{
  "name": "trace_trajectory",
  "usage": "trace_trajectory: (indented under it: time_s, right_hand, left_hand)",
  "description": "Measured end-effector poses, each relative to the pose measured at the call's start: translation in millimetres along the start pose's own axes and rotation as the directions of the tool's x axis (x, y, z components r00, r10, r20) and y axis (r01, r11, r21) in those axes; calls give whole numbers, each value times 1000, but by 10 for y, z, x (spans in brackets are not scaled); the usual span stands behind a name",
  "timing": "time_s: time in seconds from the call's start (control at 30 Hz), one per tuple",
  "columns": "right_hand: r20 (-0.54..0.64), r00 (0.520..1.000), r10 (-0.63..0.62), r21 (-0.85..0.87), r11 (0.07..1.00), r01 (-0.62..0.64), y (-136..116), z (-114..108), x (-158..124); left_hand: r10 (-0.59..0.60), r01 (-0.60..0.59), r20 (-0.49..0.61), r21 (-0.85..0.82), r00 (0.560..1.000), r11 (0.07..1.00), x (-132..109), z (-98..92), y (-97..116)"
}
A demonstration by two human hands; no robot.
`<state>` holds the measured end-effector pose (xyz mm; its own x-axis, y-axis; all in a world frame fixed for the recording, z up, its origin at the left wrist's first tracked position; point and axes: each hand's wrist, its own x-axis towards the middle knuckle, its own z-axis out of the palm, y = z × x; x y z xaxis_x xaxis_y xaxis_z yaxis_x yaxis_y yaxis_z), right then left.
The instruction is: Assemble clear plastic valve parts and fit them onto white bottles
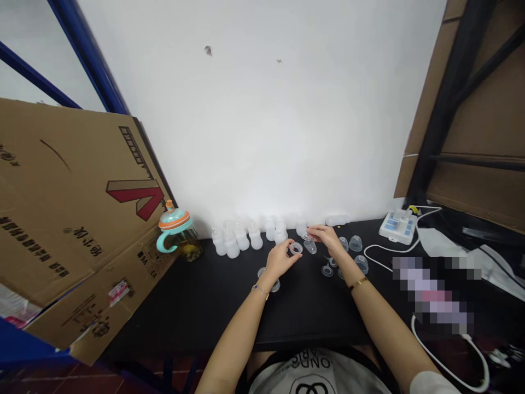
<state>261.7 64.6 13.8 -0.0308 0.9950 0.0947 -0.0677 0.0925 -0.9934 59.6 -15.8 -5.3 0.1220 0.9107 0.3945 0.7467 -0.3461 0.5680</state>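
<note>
Well, a white wall fills most of my view, with a cardboard sheet leaning in at the left beneath a blue rack, and a black table runs below it. Along the back of the table stand clear bottles in a loose row, apparently set there to leave the front free for my hands. A sippy cup with a teal handle sits apart at their left, and a white control box with its cable lies off to the right, both well out of my way. Loose clear cups lie just right of my hands, seemingly kept within easy reach. My left hand is drawn narrow, its fingertips pinching a clear ring just above the table. My right hand reaches past it, fingers narrowed just above a small clear cup; I cannot tell whether they hold anything.
</note>
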Motion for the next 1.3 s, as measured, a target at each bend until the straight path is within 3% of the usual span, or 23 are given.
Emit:
trace_trajectory:
  time_s: [0.23,0.37,0.5,0.6,0.73,1.0,1.3]
  right_hand:
    - [43,999,-33,-20,999,34,-5,9,-25]
    - [19,1000,19,60,998,-20,8,11,-4]
    - [4,999,49,124,991,-49,5,12,4]
    - [46,996,82,199,976,-90,-6,11,-15]
    - [89,990,108,240,962,-127,-11,10,-35]
    - [119,988,101,314,940,-134,-14,10,-37]
    - [136,986,94,320,938,-134,12,17,-26]
  left_hand:
    - [-27,23,-53,-70,998,997,17,-10,-49]
    - [-74,69,-3,-296,997,953,71,43,-101]
    - [-215,308,222,-636,951,708,160,95,-149]
    - [-257,438,355,-718,899,541,204,100,-180]
    - [-230,506,451,-754,862,418,209,79,-215]
    - [-170,496,466,-834,868,243,163,6,-207]
    - [-191,486,467,-872,863,65,148,-78,-168]
